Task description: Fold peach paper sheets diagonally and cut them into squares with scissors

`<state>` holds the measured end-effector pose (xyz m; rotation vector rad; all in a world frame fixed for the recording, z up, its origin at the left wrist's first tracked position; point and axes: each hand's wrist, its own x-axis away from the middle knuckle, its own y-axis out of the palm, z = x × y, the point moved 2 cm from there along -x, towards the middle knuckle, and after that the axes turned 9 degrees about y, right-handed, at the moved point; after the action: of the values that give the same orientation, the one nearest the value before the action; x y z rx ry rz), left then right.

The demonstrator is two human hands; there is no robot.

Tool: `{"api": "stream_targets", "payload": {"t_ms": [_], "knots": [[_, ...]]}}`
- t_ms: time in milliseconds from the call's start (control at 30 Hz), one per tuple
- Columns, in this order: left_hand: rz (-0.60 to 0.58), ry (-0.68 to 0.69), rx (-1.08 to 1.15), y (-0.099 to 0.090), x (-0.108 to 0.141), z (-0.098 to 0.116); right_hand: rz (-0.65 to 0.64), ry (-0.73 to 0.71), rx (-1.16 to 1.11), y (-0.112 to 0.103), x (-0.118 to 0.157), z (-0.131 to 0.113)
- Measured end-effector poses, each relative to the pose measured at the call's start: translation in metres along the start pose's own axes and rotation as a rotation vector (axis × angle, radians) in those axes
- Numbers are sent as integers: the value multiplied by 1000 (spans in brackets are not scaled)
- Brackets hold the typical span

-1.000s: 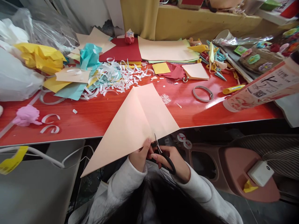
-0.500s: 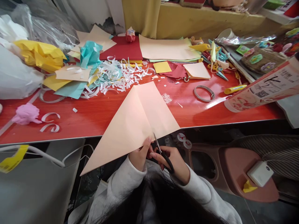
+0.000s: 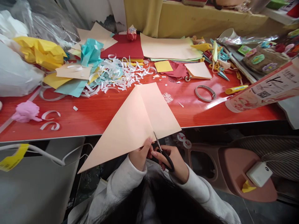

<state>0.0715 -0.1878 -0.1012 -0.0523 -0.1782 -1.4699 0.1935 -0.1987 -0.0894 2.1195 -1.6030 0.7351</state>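
Note:
A folded sheet of pale peach paper (image 3: 130,121) reaches from my lap over the front edge of the table. My left hand (image 3: 142,153) pinches its near edge, thumb on top and the other fingers underneath. In my right hand (image 3: 174,161) is a pair of black-handled scissors (image 3: 167,160), my fingers through the loops. The scissors' blades lie at the paper's near edge, just right of my left thumb, by the crease. One blade shows on top of the sheet; the lower one is mostly hidden.
Curled white paper shreds (image 3: 116,74) lie heaped on the red table (image 3: 93,119). Peach sheets (image 3: 169,46) are stacked behind. A grey ring (image 3: 205,93) and a tall printed cup (image 3: 259,90) stand right. A pink paper flower (image 3: 26,111) lies left. A stool (image 3: 247,168) holds a white power bank (image 3: 259,174).
The paper's left tip has shifted slightly left and up, and the scissors sit almost as before. The whole view has moved a little. Both hands keep their hold.

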Motion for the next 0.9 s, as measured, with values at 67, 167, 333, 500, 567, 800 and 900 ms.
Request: {"api": "stream_targets", "payload": {"t_ms": [67, 167, 333, 500, 567, 800, 900], "knots": [[-34, 14, -13, 0, 1, -2, -7, -8, 1, -2, -1, -1], [-47, 35, -53, 0, 2, -4, -9, -18, -3, -2, -1, -1], [-78, 83, -94, -2, 1, -3, 24, -28, -39, 2, 0, 2], [-120, 89, -165, -3, 4, 7, 7, -36, -60, 1, 1, -1], [-128, 76, -176, -3, 5, 10, 3, -49, -69, 0, 1, -2], [-130, 31, -89, -1, 7, 5, 30, -35, -57, 0, 2, -3], [-156, -3, -23, 2, 7, 3, 40, -48, -85, 1, 3, -6]]}}
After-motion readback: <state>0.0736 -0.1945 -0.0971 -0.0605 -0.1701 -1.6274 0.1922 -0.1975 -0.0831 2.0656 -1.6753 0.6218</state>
